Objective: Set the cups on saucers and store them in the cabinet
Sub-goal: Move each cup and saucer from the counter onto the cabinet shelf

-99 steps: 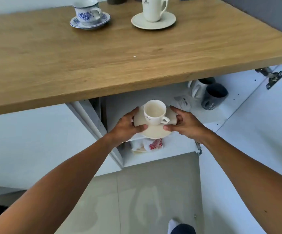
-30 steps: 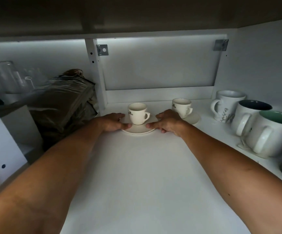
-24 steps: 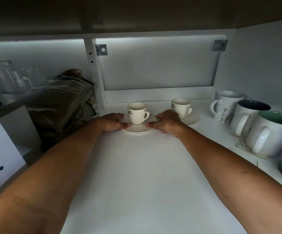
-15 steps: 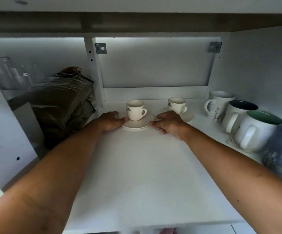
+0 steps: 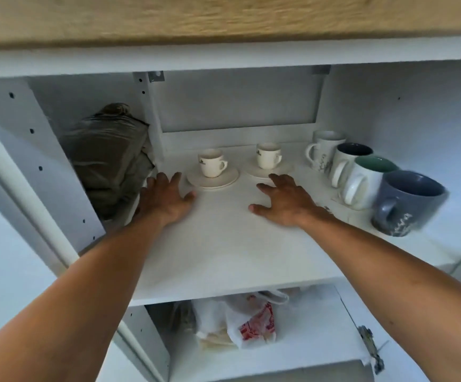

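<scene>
Both hands have let go of the saucer point(image 5: 212, 177) and drawn back across the cabinet shelf point(image 5: 224, 244); left hand point(image 5: 166, 198) and right hand point(image 5: 286, 201) are spread open, empty. Its cup point(image 5: 212, 162) stands beside a second set point(image 5: 268, 161). A careless right elbow could clip the grey mug point(image 5: 408, 201) near the shelf's edge.

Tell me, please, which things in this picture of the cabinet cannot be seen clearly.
- Head view: logos on the two cups, too small to read.
- Grey mug, smeared by motion blur; its pattern is unclear.
- Dark bundle in the left compartment: contents hidden by its wrapping.
- Plastic bag on the lower shelf, partly hidden by the upper shelf.
</scene>
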A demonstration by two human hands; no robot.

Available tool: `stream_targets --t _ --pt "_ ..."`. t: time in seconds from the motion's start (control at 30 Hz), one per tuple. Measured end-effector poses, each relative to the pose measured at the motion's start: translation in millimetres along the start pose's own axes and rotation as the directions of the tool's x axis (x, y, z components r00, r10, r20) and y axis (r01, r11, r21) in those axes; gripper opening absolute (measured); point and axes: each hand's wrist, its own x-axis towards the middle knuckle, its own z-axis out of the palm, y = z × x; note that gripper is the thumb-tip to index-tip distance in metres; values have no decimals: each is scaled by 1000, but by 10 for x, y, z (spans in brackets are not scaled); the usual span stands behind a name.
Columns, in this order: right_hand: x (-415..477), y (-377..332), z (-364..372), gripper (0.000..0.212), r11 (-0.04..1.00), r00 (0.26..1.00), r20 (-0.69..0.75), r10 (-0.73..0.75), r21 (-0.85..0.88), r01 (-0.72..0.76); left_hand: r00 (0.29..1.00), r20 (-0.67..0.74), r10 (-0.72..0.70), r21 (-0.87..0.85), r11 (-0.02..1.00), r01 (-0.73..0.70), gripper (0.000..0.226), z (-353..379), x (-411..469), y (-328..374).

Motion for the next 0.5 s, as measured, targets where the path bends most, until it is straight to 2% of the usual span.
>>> stream_targets --t 0.1,0.27,0.5 --pt "-250 -30 -55 83 999 997 61 37 10 -37 1000 13 25 33 999 -25 76 -130 -264 49" --pt "-757 -162 -345 90 996 985 161 59 52 -68 982 162 95 50 993 -104 82 -441 -776 88" --pt "-1585 -303 -960 94 991 958 267 104 55 -123 949 272 158 61 982 -180 83 -1119 -1482 152"
